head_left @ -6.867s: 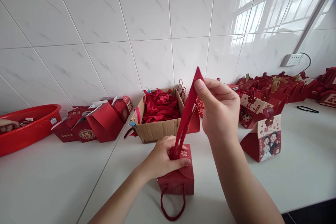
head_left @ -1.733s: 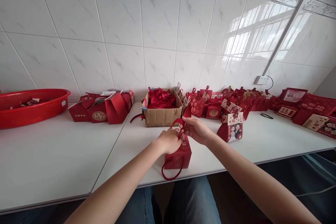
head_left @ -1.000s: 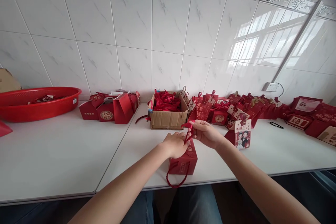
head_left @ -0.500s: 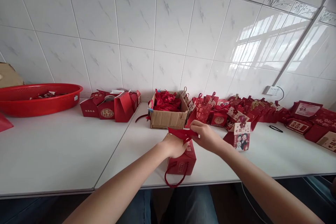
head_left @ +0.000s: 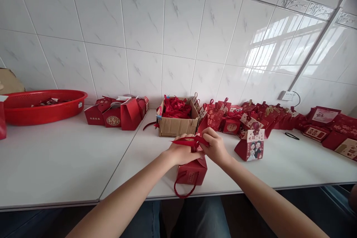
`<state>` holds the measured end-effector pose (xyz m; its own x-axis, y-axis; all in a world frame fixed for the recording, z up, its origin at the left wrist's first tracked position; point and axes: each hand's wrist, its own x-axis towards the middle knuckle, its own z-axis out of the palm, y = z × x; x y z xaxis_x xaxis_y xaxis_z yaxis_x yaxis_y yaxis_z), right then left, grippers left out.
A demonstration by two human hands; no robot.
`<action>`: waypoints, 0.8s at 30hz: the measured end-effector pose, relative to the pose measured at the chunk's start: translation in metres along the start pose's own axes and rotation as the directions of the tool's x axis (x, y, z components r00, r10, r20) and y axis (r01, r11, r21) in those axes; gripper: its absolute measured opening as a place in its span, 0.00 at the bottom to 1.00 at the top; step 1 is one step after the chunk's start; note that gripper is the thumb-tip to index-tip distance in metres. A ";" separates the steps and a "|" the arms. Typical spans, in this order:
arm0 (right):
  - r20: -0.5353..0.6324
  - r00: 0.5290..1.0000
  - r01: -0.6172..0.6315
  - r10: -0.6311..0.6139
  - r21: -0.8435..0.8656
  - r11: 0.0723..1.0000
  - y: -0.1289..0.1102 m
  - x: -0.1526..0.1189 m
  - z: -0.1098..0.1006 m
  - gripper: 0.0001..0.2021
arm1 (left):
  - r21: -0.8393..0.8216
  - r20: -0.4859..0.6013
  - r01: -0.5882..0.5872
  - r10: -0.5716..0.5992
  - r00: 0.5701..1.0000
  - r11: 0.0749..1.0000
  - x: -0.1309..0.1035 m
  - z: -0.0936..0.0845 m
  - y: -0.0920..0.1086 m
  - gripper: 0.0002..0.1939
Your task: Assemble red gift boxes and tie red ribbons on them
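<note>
In front of me a small red gift box [head_left: 192, 173] stands near the table's front edge, its twisted cord handle [head_left: 185, 195] hanging down the near side. Both hands are at its top, working a red ribbon [head_left: 185, 141]. My left hand [head_left: 182, 153] is closed at the ribbon, its thumb over the box top; its fingertips are partly hidden. My right hand [head_left: 214, 147] pinches the ribbon just right of the loop. To the right stands a tent-shaped gift box [head_left: 254, 145] with a printed couple and a bow.
Behind my hands sits a cardboard box [head_left: 178, 126] full of red ribbons. Finished-looking red boxes [head_left: 231, 126] crowd the back right. More red boxes [head_left: 113, 117] and a red plastic basin [head_left: 55, 109] stand left. A black loop [head_left: 292, 136] lies at right. The tiled wall closes off the back.
The ribbon has gone from a flat stretch between my hands to a loop above the box, with a tail pointing left. At the far left edge, a red piece has moved up beside the basin.
</note>
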<state>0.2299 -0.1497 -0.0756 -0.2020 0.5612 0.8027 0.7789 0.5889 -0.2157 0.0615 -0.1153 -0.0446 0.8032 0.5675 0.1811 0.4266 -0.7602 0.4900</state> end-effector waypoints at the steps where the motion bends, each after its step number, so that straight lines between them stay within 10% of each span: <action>1: -0.015 1.000 0.001 -0.001 0.007 1.000 0.000 0.000 0.000 0.11 | -0.051 -0.006 -0.027 0.027 1.000 0.998 -0.002 -0.004 -0.001 0.11; 10: -0.081 0.997 -0.006 0.008 0.026 1.000 -0.004 0.007 -0.003 0.10 | -0.520 -0.074 -0.049 0.012 0.997 0.853 -0.005 -0.020 -0.020 0.21; 24: -0.079 0.997 -0.025 0.024 -0.015 1.000 -0.006 0.011 -0.001 0.10 | -0.680 -0.127 0.027 -0.155 0.980 0.732 0.002 -0.012 -0.017 0.12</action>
<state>0.2238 -0.1480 -0.0649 -0.1356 0.5273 0.8388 0.7924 0.5659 -0.2276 0.0510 -0.0972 -0.0420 0.6682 0.7138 0.2099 0.0518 -0.3260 0.9439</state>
